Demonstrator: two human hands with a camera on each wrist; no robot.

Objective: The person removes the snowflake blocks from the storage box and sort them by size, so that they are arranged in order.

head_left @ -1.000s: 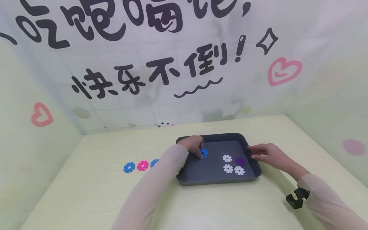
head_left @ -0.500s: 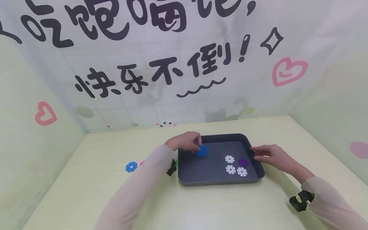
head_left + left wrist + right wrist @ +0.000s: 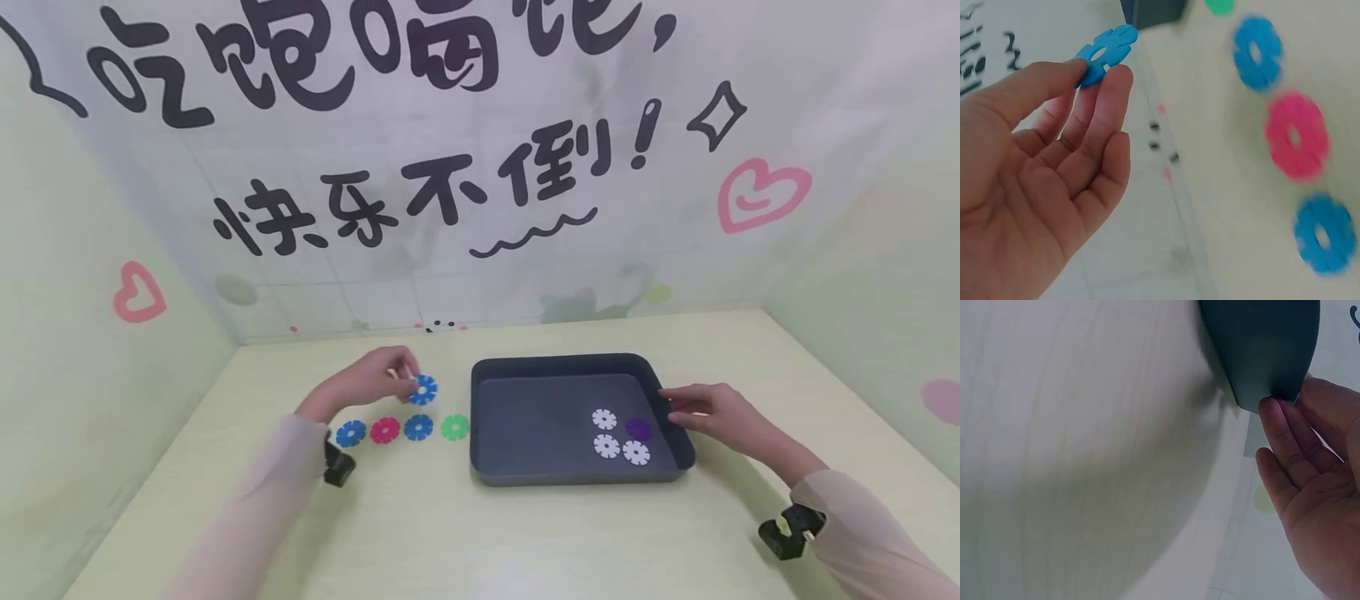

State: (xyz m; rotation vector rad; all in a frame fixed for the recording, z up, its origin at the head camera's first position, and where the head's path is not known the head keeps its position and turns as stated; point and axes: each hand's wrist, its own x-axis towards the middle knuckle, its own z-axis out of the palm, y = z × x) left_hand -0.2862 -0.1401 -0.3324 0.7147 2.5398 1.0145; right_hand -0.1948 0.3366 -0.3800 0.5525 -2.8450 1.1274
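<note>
The thumb and fingertips point(image 3: 1119, 78) of the left hand point(image 3: 372, 382) pinch the rim of a thin blue notched plastic disc point(image 3: 430, 390) with a hole in its middle. The disc is in the air, to the left of the tray, and most of its face is free. This hold seems to me suitable: a light pinch at the edge lets the disc be turned flat without the fingers covering it.

Near this hand, on the pale table point(image 3: 480, 542), lies a row of similar discs: a blue disc point(image 3: 357, 428), a pink disc point(image 3: 392, 426), a second blue disc point(image 3: 425, 423) and, nearest to the tray, a light green disc point(image 3: 461, 422). In my judgement, the wrist should remain high above this row, because a low knuckle could push it out of line. If the disc is laid down, it is better to bring it flat and then release softly.

The fingers of the right hand point(image 3: 722, 412) touch the right wall of the dark grey rectangular tray point(image 3: 532, 433); they appear to grip it lightly, though the thumb tip is hidden. A gentle hold is enough, for strong pressure could tilt the tray. Inside, toward its right side, lie three white discs point(image 3: 611, 419) and one purple disc point(image 3: 645, 427).
</note>
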